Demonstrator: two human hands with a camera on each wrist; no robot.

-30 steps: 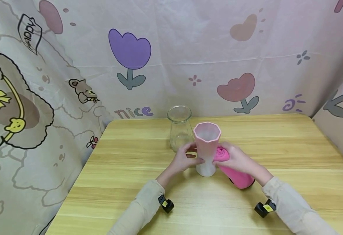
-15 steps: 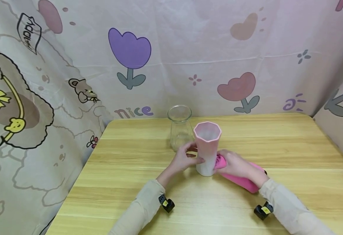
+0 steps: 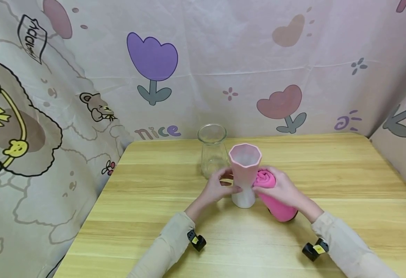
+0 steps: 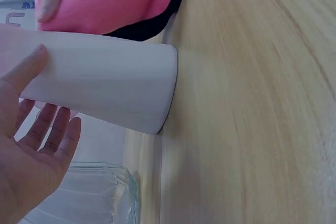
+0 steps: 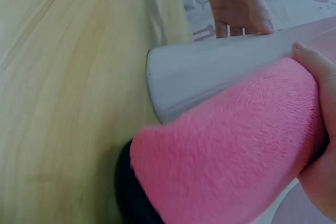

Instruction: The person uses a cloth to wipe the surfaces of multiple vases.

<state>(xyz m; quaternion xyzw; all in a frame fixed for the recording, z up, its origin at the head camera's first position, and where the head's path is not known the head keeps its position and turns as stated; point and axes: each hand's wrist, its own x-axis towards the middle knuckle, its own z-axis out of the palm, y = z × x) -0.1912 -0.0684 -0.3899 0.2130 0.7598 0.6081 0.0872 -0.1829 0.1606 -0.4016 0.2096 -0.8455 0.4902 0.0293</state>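
Head view: pink-white vase (image 3: 245, 175) stands upright between the two hands. Left hand (image 3: 217, 191) has it pinched, thumb on the near side, fingers round the left. Right hand (image 3: 285, 189) grips a rolled pink cloth (image 3: 280, 207), tilted, coiled end up beside the vase; can't tell whether it touches. Right wrist view shows a black part (image 5: 134, 192) at the roll's lower end. Clear glass vase (image 3: 212, 154) just beyond the left hand. Wood tabletop (image 3: 147, 200) under the hands; printed cloth backdrop (image 3: 203, 42) beyond.
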